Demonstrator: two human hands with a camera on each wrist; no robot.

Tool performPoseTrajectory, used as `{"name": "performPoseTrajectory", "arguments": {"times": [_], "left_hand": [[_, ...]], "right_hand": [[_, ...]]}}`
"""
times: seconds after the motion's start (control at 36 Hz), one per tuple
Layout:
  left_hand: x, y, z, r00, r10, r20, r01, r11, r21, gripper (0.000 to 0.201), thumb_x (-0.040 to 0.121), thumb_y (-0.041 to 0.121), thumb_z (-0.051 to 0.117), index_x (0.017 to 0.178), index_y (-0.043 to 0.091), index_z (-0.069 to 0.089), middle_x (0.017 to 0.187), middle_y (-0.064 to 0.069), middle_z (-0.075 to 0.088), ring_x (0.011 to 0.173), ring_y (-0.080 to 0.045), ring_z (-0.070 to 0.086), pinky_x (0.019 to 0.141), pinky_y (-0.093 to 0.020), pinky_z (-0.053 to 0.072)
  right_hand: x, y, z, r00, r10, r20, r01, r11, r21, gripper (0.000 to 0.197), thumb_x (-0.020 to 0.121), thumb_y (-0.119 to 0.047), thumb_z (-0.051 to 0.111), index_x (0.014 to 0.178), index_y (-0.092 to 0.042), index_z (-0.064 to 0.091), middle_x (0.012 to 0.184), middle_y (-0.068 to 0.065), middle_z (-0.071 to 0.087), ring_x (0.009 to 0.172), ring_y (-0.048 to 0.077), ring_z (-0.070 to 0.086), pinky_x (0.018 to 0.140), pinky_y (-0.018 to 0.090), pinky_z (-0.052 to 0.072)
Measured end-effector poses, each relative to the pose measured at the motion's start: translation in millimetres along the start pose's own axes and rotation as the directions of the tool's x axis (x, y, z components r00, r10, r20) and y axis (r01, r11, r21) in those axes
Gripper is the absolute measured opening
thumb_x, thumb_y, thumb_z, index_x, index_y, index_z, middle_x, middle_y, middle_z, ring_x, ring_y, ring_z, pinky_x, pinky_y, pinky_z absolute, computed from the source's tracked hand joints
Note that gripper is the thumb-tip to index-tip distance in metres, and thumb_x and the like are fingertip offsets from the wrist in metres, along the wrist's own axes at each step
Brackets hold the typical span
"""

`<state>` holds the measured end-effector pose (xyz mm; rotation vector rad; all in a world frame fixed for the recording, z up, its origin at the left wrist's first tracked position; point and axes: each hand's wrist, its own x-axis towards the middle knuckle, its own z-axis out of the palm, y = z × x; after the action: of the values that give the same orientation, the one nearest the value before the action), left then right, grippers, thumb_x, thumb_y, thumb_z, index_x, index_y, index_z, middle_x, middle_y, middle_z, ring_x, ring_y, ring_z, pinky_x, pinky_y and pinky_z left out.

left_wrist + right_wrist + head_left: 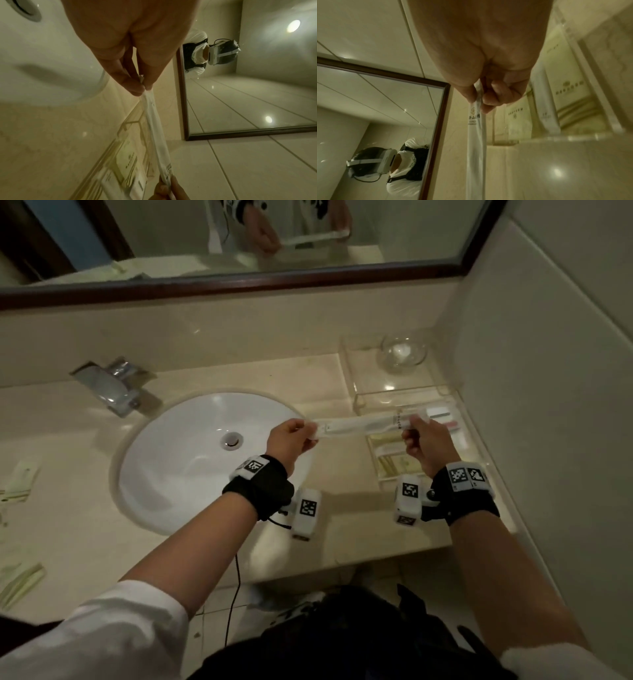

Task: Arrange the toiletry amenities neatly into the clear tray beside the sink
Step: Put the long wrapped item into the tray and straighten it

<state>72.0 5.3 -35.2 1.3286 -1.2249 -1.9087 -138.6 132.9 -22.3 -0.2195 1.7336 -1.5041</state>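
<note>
A long white toothbrush packet (364, 426) (157, 142) (475, 142) hangs stretched level between both hands, above the counter between the sink and the clear tray. My left hand (291, 438) (142, 86) pinches its left end over the basin's right rim. My right hand (416, 433) (481, 100) pinches the printed right end, over the tray's left side. The clear tray (476, 436) sits against the right wall. Inside it lie pale yellow amenity boxes (399, 465) (570, 88) and a white packet with pink stripes (442, 417).
A white round sink (191, 460) with a chrome faucet (116, 386) lies to the left. A clear glass bowl (402, 352) stands on a clear stand behind the tray. More pale packets (20, 484) lie on the far left counter. A framed mirror (239, 282) runs along the back.
</note>
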Motion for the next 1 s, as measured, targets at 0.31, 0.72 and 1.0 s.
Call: {"name": "performPoseTrajectory", "arguments": {"times": [0.31,0.72,1.0], "left_hand": [[19.8,-34.0,94.3,0.995,-0.053,-0.083,0.068,0.981,0.184,0.010,0.081,0.008,0.072,0.081,0.011,0.063,0.080,-0.007,0.064,0.063,-0.016,0.060,0.073,-0.023,0.056],[34.5,-50.7,138.5,0.996,0.018,-0.089,0.047,0.734,0.677,0.016,0.077,0.021,0.074,0.069,0.022,0.061,0.081,0.001,0.066,0.081,-0.019,0.062,0.080,-0.030,0.053],[37.2,-50.7,139.6,0.997,0.074,-0.025,-0.024,0.604,0.797,0.020,0.077,0.014,0.071,0.067,0.024,0.058,0.072,0.010,0.058,0.078,-0.012,0.056,0.057,-0.014,0.039]], "right_hand": [[61.0,6.8,-93.0,0.997,0.006,-0.073,-0.020,0.982,-0.188,0.020,0.095,-0.017,0.052,0.076,-0.012,0.054,0.065,0.006,0.054,0.049,0.012,0.042,0.038,0.016,0.035],[103.7,24.4,-149.2,0.997,0.051,-0.064,-0.077,0.838,-0.540,0.021,0.094,-0.017,0.055,0.105,0.000,0.063,0.065,0.008,0.062,0.053,0.018,0.056,0.052,0.028,0.046],[102.4,33.6,-148.9,0.999,-0.016,-0.040,-0.012,0.796,-0.605,0.014,0.094,-0.018,0.056,0.099,-0.004,0.058,0.067,0.007,0.063,0.049,0.019,0.057,0.047,0.025,0.048]]}}
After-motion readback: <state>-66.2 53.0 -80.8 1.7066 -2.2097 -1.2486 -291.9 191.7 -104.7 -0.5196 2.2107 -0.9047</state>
